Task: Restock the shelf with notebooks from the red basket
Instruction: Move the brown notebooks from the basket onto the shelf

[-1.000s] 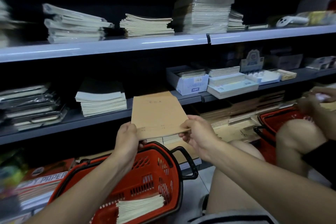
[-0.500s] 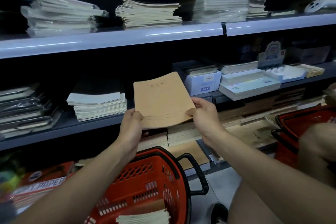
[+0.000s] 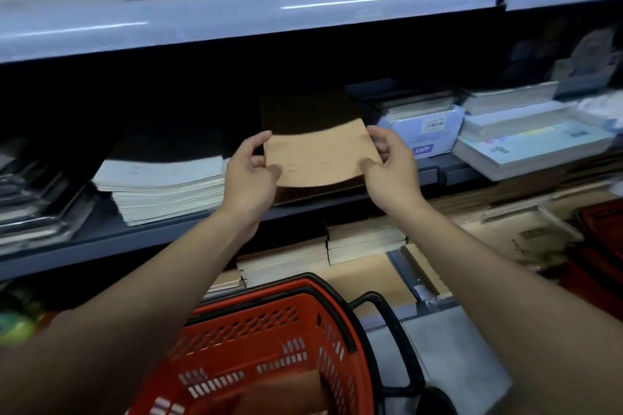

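Observation:
A thin stack of brown-covered notebooks hangs just above the middle shelf, its far half in the shelf's shadow. My left hand grips its left edge and my right hand grips its right edge. Under the stack lies a dark flat item on the shelf board. The red basket with black handles sits below my arms at the bottom; more brown notebooks show blurred inside it.
A pile of white notebooks lies left of the gap, and a pale blue box with paper packs stands right of it. The upper shelf edge overhangs. Brown notebook piles fill the lowest shelf. A second red basket is at far right.
Both hands have carried the brown notebooks up from over the basket and forward into the middle shelf gap. The view has moved closer to the shelf.

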### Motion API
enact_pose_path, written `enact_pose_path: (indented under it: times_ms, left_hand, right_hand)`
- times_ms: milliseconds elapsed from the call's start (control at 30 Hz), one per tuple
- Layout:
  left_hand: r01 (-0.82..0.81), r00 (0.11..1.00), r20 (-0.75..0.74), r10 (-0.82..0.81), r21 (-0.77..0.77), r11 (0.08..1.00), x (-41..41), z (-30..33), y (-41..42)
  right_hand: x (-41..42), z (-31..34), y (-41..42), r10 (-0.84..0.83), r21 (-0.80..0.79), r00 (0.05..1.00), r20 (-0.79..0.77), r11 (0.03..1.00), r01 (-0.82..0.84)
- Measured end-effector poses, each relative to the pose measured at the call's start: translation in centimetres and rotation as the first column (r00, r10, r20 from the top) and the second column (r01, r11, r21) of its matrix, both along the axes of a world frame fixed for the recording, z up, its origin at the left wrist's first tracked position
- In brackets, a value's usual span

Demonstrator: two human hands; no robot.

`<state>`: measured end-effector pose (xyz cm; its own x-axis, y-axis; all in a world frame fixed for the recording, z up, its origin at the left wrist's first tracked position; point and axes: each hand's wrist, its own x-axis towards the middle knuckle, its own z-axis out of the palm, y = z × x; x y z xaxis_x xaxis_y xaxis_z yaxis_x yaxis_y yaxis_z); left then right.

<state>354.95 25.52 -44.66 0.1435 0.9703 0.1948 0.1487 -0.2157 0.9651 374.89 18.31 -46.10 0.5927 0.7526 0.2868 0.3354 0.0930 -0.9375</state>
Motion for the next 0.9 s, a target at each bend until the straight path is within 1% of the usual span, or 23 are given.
enact_pose_path:
  times_ms: [100, 233, 367, 467, 600, 700, 800, 900]
  left_hand:
    - [0.007, 0.991, -0.132, 0.007, 0.104, 0.995, 0.3, -1.0, 2.1]
    - [0.018, 0.948, -0.318, 0.033, 0.155, 0.988, 0.3, -2.0, 3.0]
    - [0.094, 0.859, -0.511, 0.027, 0.210, 0.973, 0.0, -3.4, 2.4]
    - [0.150, 0.798, -0.601, 0.025, 0.239, 0.959, -0.5, -4.2, 1.8]
    - [0.186, 0.720, -0.692, 0.050, 0.261, 0.947, -0.8, -4.2, 1.0]
    - [0.171, 0.677, -0.731, 0.086, 0.269, 0.948, -1.0, -4.3, 0.5]
    - [0.122, 0.664, -0.737, 0.123, 0.269, 0.955, -1.0, -4.4, 0.1]
    - [0.103, 0.683, -0.717, 0.138, 0.282, 0.954, -0.8, -4.3, -0.1]
  right_hand:
    - [0.6, -1.4, 2.0, 0.002, -0.058, 0.993, 0.118, 0.998, 0.005]
    - [0.5, -2.5, 3.4, -0.026, -0.091, 0.953, 0.303, 0.994, 0.056]
    - [1.0, -3.1, 3.7, -0.062, -0.136, 0.871, 0.487, 0.980, 0.146]
    - [1.7, -3.5, 3.8, -0.036, -0.191, 0.845, 0.533, 0.968, 0.161]
    - [2.2, -3.5, 3.3, 0.016, -0.233, 0.834, 0.551, 0.963, 0.135]
    - [2.2, -3.4, 2.7, 0.055, -0.243, 0.815, 0.576, 0.964, 0.106]
    - [2.4, -3.3, 2.1, 0.110, -0.275, 0.793, 0.599, 0.959, 0.075]
    - [2.6, -3.2, 1.7, 0.172, -0.325, 0.756, 0.632, 0.944, 0.057]
